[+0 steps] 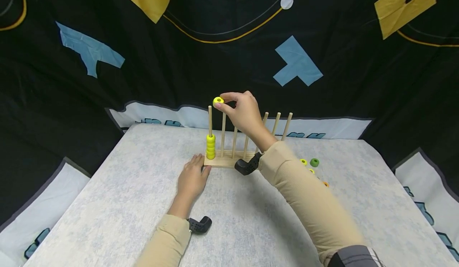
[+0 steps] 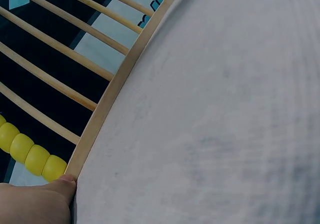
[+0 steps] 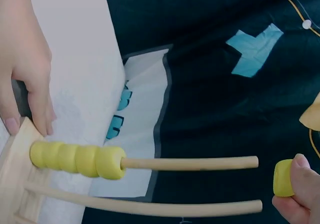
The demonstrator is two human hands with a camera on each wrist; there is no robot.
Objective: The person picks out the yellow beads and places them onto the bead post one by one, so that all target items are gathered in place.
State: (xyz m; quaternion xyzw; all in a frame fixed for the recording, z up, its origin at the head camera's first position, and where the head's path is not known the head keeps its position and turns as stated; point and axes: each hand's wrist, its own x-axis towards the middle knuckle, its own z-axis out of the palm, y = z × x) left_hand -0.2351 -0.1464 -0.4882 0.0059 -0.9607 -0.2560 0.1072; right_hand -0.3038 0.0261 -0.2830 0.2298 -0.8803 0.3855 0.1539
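Note:
My right hand (image 1: pixel 246 113) pinches a yellow bead (image 1: pixel 218 100) between thumb and fingers. It is held above the leftmost pegs of a wooden peg rack (image 1: pixel 226 163), apart from their tips, as the right wrist view also shows the bead (image 3: pixel 283 178). Several yellow beads (image 1: pixel 210 147) are stacked on the leftmost peg (image 3: pixel 190 163), whose upper part is bare. At the rack's left end my left hand (image 1: pixel 191 179) holds the base, its thumb (image 2: pixel 60 186) at the front edge and its fingers on the other side. My right forearm hides part of the rack.
To the right of the rack lie loose beads: a green bead (image 1: pixel 314 162), some yellow beads (image 1: pixel 303 161) and an orange bead (image 1: pixel 325 183), partly behind my right sleeve. A black curtain (image 1: pixel 201 71) hangs behind the pale table (image 1: pixel 118 203).

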